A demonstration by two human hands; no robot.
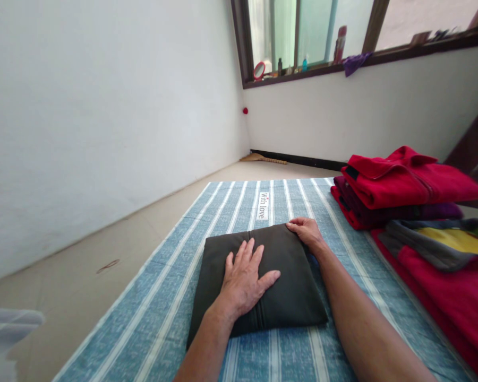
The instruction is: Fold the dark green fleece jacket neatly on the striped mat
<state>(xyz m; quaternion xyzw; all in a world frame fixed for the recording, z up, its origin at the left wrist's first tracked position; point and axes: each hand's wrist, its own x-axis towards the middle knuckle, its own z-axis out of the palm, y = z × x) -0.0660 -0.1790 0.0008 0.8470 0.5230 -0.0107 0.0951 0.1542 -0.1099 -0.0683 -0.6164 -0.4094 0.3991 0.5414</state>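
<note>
Hiding dark garment's [287,297] corner: right hand [308,232]

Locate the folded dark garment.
Head view, centre: the folded dark garment lies on the striped mat under the left hand, right hand at its far corner, left of the red clothes stack.

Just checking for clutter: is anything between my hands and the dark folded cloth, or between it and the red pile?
Nothing visible. The left hand lies flat on the dark folded cloth, and the right hand touches its far right corner. Only bare striped mat shows between the cloth and the red pile.
</note>
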